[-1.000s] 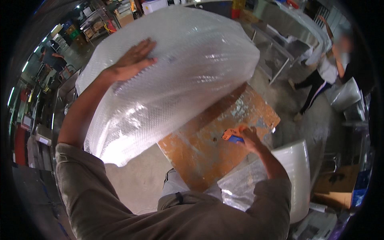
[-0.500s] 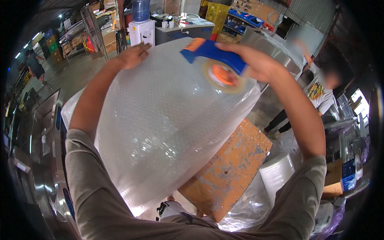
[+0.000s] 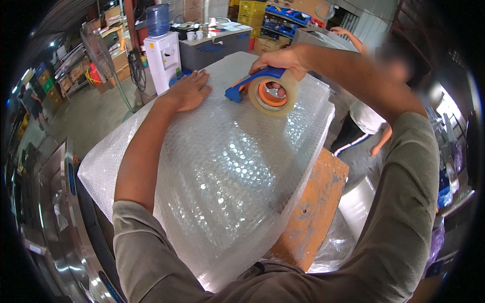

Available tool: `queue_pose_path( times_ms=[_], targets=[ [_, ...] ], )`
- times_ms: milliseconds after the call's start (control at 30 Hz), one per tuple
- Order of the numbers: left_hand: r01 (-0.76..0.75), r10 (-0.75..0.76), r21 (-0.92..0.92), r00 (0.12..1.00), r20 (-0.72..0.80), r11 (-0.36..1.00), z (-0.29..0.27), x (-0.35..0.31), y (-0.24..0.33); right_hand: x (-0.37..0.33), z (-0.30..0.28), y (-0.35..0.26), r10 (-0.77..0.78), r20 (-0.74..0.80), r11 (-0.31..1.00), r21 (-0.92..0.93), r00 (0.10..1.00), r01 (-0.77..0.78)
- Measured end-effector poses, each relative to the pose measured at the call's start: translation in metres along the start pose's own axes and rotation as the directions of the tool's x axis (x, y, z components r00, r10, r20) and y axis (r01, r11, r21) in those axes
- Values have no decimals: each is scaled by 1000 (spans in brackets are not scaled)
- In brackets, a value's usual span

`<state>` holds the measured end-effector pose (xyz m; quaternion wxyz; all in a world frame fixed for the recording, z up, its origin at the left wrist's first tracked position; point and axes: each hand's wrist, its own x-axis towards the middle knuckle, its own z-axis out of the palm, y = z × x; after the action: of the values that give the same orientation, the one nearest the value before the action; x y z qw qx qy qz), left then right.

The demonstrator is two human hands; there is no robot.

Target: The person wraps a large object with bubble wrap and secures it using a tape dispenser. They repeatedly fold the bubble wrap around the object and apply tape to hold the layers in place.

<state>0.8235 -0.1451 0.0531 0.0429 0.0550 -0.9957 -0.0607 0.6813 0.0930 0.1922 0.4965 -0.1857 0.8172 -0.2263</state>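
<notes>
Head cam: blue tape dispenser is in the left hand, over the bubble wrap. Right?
Wrong hand. The head view shows the right hand holding the blue tape dispenser; the left hand lies on the wrap with nothing in its grasp. The dispenser is indeed over the bubble wrap.

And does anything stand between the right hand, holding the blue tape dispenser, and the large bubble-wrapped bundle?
Nothing visible, except the blue tape dispenser that the right hand holds. The left hand lies left of them, on the translucent bubble-wrapped bundle.
</notes>
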Motion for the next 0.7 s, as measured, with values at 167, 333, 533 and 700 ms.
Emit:
queue_pose_path(
  times_ms=[167, 333, 533, 700],
  targets=[
    [8, -8, 6, 1000, 3, 1000, -3, -3, 5, -10, -1, 20, 2, -33, 999, 50, 999, 0],
    [-16, 16, 23, 1000, -22, 1000, -1, -3, 7, -46, -5, 73, 105, 9, 985, 137, 994, -105],
    [-11, 11, 10, 1000, -26, 1000, 0, -2, 4, -117, -8, 189, 48, 88, 918, 389, 995, -79],
    [2, -2, 15, 1000, -1, 1000, -6, -5, 9, -135, 8, 267, -122, -112, 923, 352, 986, 154]
  ],
)
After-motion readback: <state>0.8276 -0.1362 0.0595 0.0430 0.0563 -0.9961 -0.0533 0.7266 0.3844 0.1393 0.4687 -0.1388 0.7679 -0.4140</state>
